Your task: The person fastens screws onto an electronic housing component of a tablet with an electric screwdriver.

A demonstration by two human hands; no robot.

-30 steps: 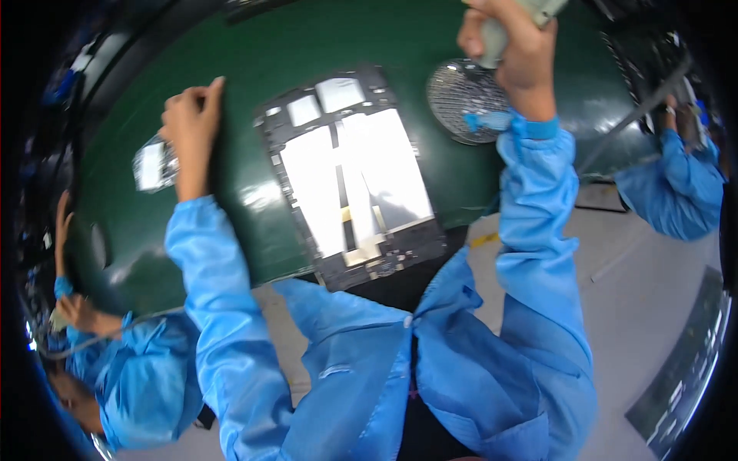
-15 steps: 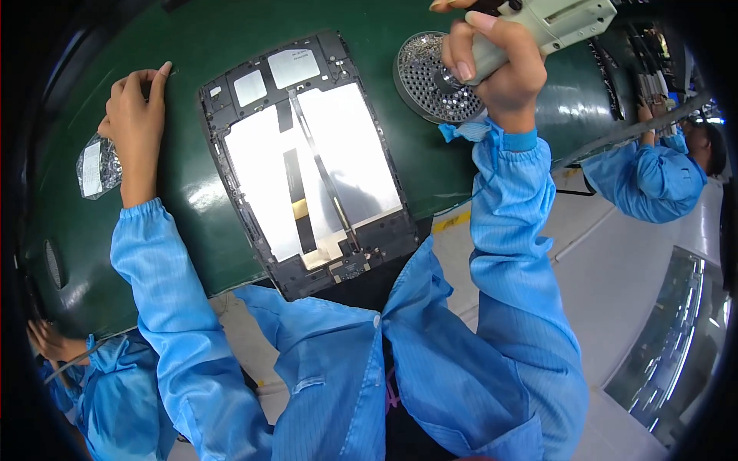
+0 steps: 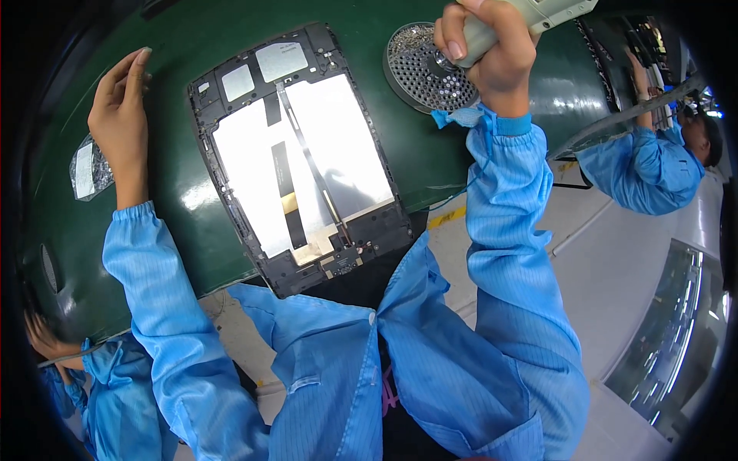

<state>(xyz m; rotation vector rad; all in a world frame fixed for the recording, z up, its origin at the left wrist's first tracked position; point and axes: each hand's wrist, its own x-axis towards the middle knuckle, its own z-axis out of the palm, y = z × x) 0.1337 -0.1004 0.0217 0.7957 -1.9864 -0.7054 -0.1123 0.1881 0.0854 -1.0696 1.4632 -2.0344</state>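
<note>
My right hand (image 3: 498,58) is wrapped round a pale grey-green electric screwdriver (image 3: 542,14). Its tip points down into a round metal screw tray (image 3: 411,83), full of holes with small shiny screws in and on it. An opened tablet (image 3: 250,165) lies in front of me at a slant, its black frame round a bright silver plate with a dark ribbon cable and a thin strip across it. To the left of the tablet, my left hand (image 3: 121,115) is raised over the table, thumb and fingers drawn together; anything between the fingertips is too small to see.
A clear plastic bag with a white label (image 3: 84,170) lies beside my left wrist on the green table mat (image 3: 181,154). Co-workers in blue sleeves are at the lower left (image 3: 123,384) and far right (image 3: 638,169). Dark strips (image 3: 600,65) lie beyond the tray.
The view has shifted a little, moving everything slightly left and up. My left hand has gone a bit further left from the tablet. My right hand keeps the screwdriver over the screw tray.
</note>
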